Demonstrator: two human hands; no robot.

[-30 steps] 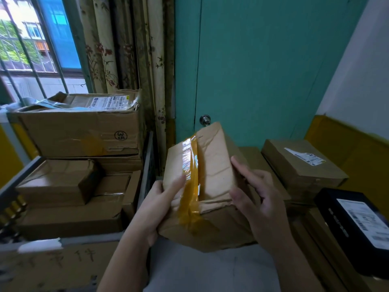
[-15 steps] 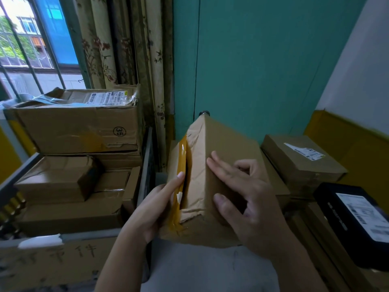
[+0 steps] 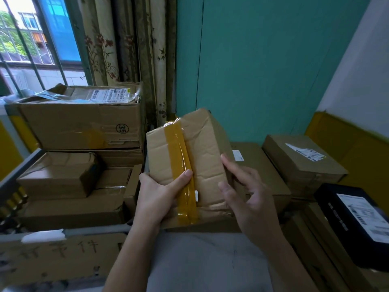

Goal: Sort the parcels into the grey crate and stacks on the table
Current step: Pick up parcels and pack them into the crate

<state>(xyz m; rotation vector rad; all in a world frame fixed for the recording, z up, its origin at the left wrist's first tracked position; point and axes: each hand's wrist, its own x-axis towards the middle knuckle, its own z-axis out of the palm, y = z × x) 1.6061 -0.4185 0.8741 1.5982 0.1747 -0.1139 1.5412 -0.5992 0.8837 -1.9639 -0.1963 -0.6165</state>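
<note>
Parcel (image 3: pixel 189 165), head view: just right of the grey crate (image 3: pixel 88 229), tilted up over the table (image 3: pixel 200 260). We see the left hand (image 3: pixel 155 192) gripping its near corner, thumb on the yellow tape (image 3: pixel 181 157). The right hand (image 3: pixel 250 199) is released, fingers loose against the side away from the crate, not wrapped.

Risk, as we judge it: a one-hand grip on crumpled cardboard, so the parcel can twist out and drop, or clip the crate's rim.

Counts:
- one parcel in hand
- at least five cartons (image 3: pixel 80 123) in the crate
- farther right of the crate, two brown boxes (image 3: pixel 301 159) and one black box (image 3: pixel 353 218)
- flat pieces (image 3: pixel 311 239) beneath, too hidden to count
</note>
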